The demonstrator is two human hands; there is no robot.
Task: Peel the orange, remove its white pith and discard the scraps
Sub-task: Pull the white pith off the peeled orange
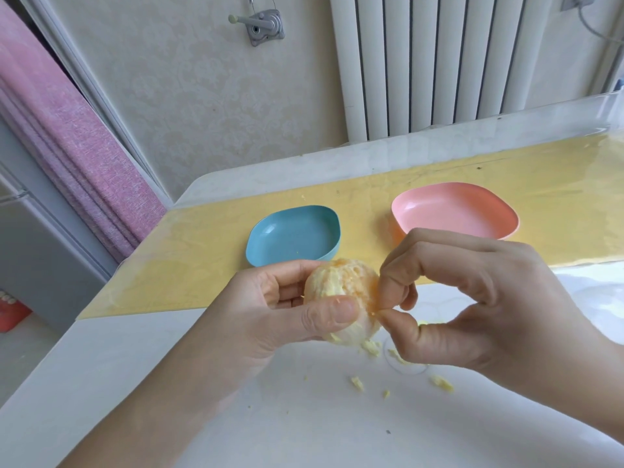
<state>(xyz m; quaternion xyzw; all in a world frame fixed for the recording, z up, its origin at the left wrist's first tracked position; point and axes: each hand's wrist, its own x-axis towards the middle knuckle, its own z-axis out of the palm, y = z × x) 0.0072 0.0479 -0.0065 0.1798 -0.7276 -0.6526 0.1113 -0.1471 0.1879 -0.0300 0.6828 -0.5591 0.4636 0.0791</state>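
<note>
Orange [341,287], peeled, gripped in L hand [270,315]; R hand [479,298] pinching pith [375,311] at its side; scraps [442,384] on table [304,427] below.

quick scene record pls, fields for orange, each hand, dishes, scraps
orange: rind off, white patches remain
left hand: grips the orange
right hand: pinches pith at the orange's side
blue dish: on yellow mat
pink dish: on the mat, right of the blue dish
scraps: scattered on white table, under the hands
</note>
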